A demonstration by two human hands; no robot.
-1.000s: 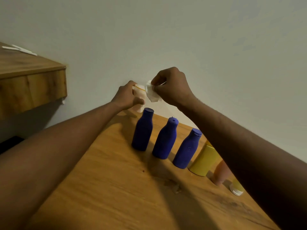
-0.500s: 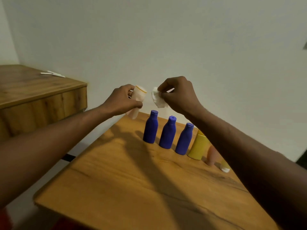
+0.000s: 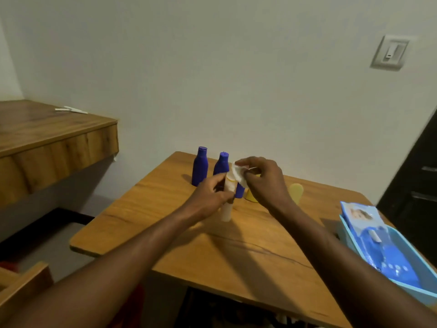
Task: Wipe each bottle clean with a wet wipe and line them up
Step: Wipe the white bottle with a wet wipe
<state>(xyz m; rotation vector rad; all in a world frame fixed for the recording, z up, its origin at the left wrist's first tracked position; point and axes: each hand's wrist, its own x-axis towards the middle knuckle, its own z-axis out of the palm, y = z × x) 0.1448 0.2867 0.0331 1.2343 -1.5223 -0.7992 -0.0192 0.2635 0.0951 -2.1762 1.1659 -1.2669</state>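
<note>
Gripping a pale bottle point(image 3: 225, 213) is the left hand point(image 3: 210, 197); the right hand point(image 3: 264, 183) pinches a white wipe point(image 3: 238, 174) against its top

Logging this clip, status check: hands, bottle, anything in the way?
Left hand grips pale cream plastic bottle. Right hand pinches white wet wipe at its top. Dark blue plastic bottles upright just behind.

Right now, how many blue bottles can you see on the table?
3. The left blue bottle stands near the wall, the middle blue bottle beside it, and the third blue bottle shows only its base below the wet wipe. More may be hidden.
</note>
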